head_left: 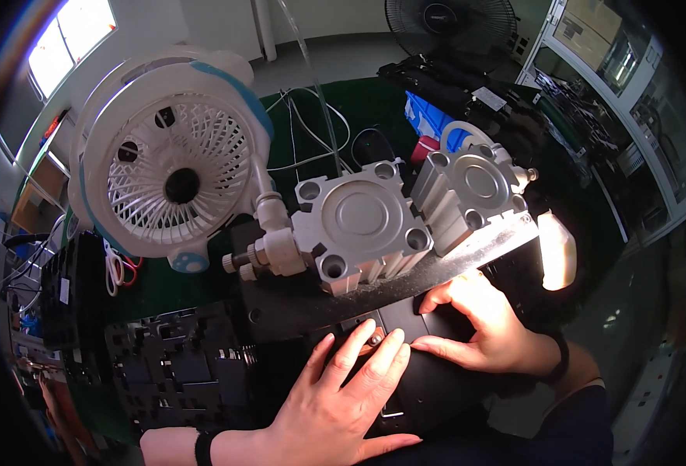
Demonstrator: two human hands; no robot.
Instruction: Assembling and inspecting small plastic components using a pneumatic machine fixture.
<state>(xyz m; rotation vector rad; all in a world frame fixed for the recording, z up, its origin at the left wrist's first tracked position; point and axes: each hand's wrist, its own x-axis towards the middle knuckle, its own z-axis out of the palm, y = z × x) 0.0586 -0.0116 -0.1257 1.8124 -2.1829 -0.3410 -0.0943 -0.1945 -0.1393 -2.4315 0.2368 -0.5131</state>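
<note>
My left hand [341,396] lies palm down with its fingers spread over a flat black part below the metal cylinders. Its fingertips surround a small copper-coloured piece with a round metal stud [374,339]. To the right, my right hand [479,326] has its thumb and bent index finger at opposite edges of a dark flat plate [401,320], gripping it; the other fingers are partly hidden. Just beyond both hands, two silver pneumatic cylinders [361,217] [479,186] stand on a dark metal bar [320,299]. A bright light falls on the right hand.
A white and blue fan [176,175] stands at the left, with red and white scissors [119,268] below it. Black moulded trays [180,365] lie left of my hands. A white rounded object [557,252] stands right of the cylinders. Black parts [467,97] are piled at the back.
</note>
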